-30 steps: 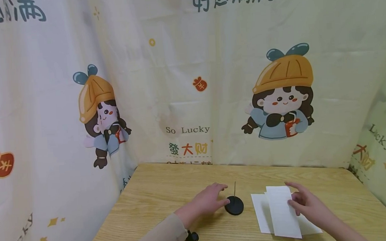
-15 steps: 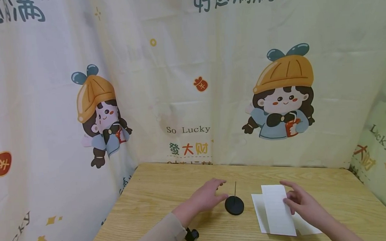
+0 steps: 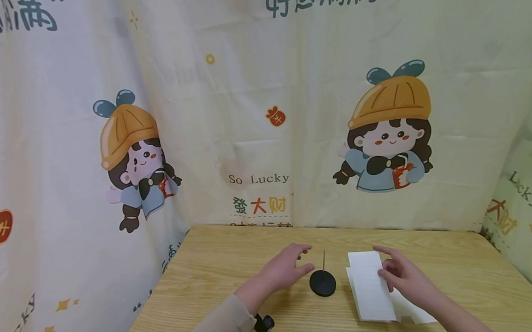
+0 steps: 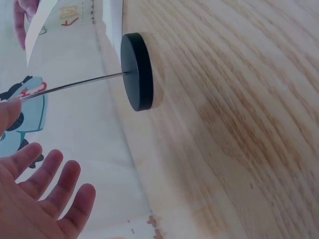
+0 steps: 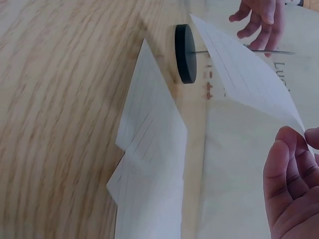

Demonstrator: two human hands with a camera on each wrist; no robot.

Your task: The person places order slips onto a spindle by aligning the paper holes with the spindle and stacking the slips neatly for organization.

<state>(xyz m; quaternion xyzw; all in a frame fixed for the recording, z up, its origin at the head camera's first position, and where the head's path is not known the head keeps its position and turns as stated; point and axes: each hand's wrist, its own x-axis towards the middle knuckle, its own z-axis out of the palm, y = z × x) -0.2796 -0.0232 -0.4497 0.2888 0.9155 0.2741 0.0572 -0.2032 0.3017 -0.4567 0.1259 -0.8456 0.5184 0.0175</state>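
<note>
A spike paper holder stands on the table, its round black base [image 3: 323, 283] carrying a thin upright metal spike [image 4: 75, 84]. My left hand [image 3: 284, 270] hovers just left of the spike, fingers spread and thumb apart from them, with nothing held. To the right of the holder, my right hand [image 3: 404, 274] pinches a lined white paper slip [image 3: 370, 286] by its right edge between thumb and fingers. The slip is raised and bends slightly. Beneath it, more lined paper slips [image 5: 149, 134] lie overlapping on the table, partly hidden by the raised one in the head view.
The wooden table [image 3: 234, 243] meets a printed curtain [image 3: 244, 87] at its back and left edges. A small black device [image 3: 264, 325] shows at the left wrist, beside the beige sleeve [image 3: 224, 323].
My right hand has carried the paper slip leftward, nearer the spike holder. The left hand has drawn back slightly from the base and risen a little. The holder has stayed put.
</note>
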